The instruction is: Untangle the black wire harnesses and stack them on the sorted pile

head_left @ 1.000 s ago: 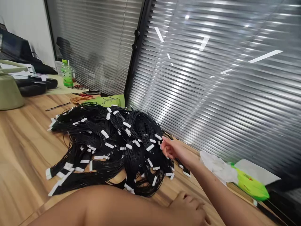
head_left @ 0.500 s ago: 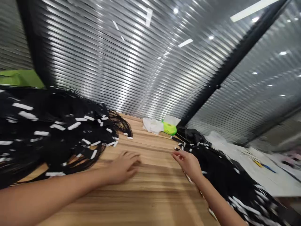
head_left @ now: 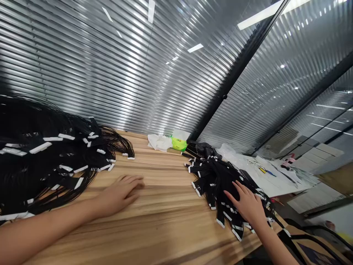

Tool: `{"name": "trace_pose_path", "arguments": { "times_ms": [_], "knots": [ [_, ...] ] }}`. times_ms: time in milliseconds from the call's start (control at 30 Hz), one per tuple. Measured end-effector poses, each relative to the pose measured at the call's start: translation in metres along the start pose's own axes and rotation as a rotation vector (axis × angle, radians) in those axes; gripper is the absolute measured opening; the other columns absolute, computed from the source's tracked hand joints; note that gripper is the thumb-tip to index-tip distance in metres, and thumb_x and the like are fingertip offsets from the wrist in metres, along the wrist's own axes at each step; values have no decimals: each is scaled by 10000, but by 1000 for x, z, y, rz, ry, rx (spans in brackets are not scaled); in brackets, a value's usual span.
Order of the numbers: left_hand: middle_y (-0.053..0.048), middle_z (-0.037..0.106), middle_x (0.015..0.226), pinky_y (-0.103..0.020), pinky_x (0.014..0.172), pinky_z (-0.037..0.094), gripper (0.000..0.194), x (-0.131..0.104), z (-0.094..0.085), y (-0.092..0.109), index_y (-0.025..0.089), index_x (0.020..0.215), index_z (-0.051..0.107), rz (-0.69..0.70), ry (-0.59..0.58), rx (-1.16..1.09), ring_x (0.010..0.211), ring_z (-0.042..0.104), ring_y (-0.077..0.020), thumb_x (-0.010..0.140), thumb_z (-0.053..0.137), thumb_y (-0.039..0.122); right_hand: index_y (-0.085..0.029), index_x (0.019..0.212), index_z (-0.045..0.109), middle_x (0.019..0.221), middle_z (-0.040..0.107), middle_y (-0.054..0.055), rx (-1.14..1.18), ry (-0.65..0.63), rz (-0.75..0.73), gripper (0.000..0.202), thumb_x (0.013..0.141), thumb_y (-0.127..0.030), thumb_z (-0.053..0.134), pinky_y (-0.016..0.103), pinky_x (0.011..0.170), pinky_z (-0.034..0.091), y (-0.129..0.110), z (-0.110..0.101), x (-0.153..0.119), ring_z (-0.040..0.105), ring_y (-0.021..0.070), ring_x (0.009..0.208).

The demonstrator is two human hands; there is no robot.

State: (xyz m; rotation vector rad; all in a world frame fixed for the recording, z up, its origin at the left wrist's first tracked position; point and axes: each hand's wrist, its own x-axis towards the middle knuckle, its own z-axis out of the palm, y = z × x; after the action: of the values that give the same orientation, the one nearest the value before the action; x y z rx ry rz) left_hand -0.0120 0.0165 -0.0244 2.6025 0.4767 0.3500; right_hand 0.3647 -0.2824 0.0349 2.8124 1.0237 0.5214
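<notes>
My left hand [head_left: 118,195] rests over the wooden table [head_left: 165,206], palm down, fingers loosely apart and holding nothing. To its left lies a large heap of black cables [head_left: 35,147] with white connectors at their ends. My right hand [head_left: 246,202] is over a second pile of black cables [head_left: 217,176] on the right side of the table, fingers spread, nothing gripped. White connectors of this pile fan out toward the table's middle. Whether the right fingertips touch the cables cannot be made out.
White tissues [head_left: 160,142] and a bright green packet [head_left: 179,144] lie at the table's back edge, beside a black bag [head_left: 205,150]. A white table [head_left: 256,180] with yellow and blue-handled tools stands beyond. A ribbed partition [head_left: 116,73] rises behind.
The view has turned to the right. My right hand has gone from pinched fingertips above the table to spread fingers over the right cable pile. My left hand keeps much the same pose.
</notes>
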Motion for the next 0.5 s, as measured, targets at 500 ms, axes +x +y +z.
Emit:
{"name": "trace_pose_path", "arguments": {
  "times_ms": [500],
  "knots": [
    [-39, 540, 1376, -429, 1106, 306, 310, 0, 4, -1, 260, 1196, 592, 81, 52, 1, 1296, 457, -242, 939, 449, 358, -168, 909, 747, 929, 761, 210, -3, -252, 63, 382, 889, -221, 369, 470, 691, 497, -26, -56, 7, 726, 380, 860]
  ]
}}
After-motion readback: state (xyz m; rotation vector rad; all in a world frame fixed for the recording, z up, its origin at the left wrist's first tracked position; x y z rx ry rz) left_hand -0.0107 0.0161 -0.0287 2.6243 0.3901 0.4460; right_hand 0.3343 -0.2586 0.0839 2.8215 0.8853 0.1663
